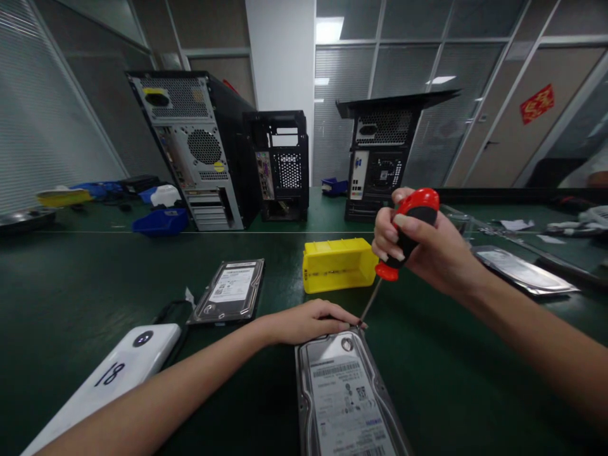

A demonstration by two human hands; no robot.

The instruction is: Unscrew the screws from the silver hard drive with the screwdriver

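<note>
right hand (418, 244) closed around screwdriver (403, 234), tip at far corner of drive (344, 392) on table (95, 278), left hand (308, 322) flat on its far edge, fingers (344, 315) apparently beside the tip, bin (338, 265) behind

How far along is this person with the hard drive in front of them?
Already set out: the hard drive lies label-up on the green table. In hand: the left hand steadies its far edge while the right hand holds the screwdriver, tip at a corner. Left: its cover is still on.
</note>
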